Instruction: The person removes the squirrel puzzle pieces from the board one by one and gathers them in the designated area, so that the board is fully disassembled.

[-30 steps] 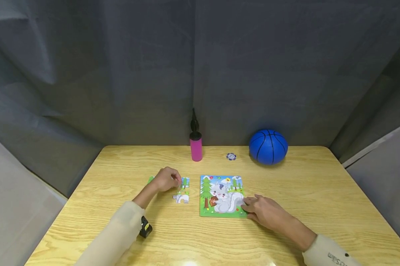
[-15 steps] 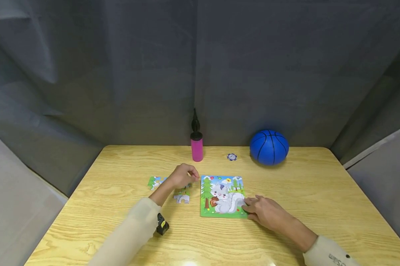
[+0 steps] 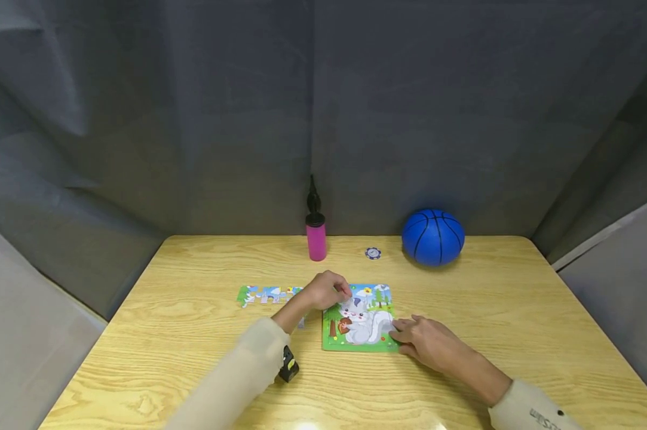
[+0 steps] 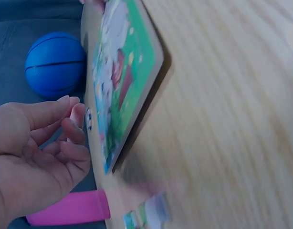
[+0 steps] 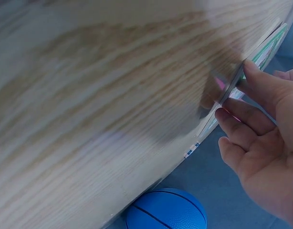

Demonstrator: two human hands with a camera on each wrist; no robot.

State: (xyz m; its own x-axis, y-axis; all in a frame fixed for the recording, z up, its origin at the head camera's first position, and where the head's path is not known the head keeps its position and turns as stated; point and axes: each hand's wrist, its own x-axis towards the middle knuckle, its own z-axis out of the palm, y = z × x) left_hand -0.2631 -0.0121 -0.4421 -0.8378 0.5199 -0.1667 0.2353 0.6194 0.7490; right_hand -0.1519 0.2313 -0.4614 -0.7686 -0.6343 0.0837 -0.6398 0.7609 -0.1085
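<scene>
A square puzzle board [image 3: 355, 328] with a grey squirrel picture lies flat on the table. My left hand [image 3: 325, 291] hovers over its upper left corner. Seen in the left wrist view, the left hand [image 4: 46, 143] has thumb and index tips close together and the other fingers loosely bent, with nothing visible between them. My right hand [image 3: 428, 343] rests at the board's right edge. In the right wrist view, thumb and fingers of the right hand [image 5: 266, 124] touch that edge of the board [image 5: 270, 43]. Several loose puzzle pieces [image 3: 271, 294] lie left of the board, partly hidden by my left arm.
A pink hand pump [image 3: 316, 240] with a black top stands at the back of the wooden table [image 3: 205, 263]. Near it lies a blue and white poker chip [image 3: 373, 253]. A blue basketball [image 3: 433, 237] sits at the back right, before a dark curtain [image 3: 409, 119].
My left hand has moved right from the loose pieces to above the board's upper left corner. The right hand and the board have stayed in place.
</scene>
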